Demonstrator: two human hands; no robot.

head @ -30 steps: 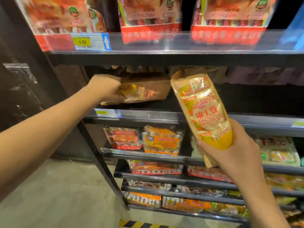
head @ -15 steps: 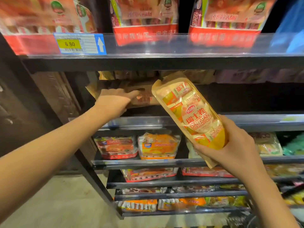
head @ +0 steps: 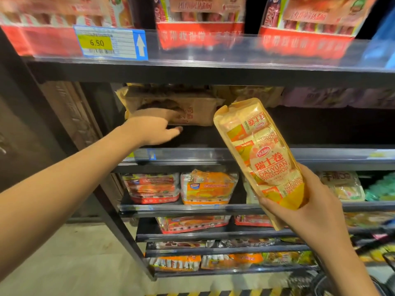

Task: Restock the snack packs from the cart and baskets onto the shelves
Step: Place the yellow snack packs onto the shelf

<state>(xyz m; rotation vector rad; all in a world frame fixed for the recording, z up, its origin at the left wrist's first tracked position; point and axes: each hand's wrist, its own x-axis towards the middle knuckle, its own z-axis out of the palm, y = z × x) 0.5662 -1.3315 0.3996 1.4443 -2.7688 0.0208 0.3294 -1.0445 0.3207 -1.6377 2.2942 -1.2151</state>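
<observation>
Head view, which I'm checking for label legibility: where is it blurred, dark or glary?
Head view: the red packs on the top shelf are motion-smeared, with glare on the clear shelf lip; the price tag reads 6.50; the brown pack by the left hand sits in shadow; the yellow Swiss roll pack in the right hand is sharp.

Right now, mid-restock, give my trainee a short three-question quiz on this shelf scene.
1. True or false: the right hand holds the yellow plastic Swiss roll pack by its lower end.
2. Which does the left hand reach to? A) the brown paper-look snack pack on the dark shelf B) the yellow price tag C) the orange cake pack
3. Fill in: the price tag reads ____.

Key: 1 true; 2 A; 3 6.50
</observation>
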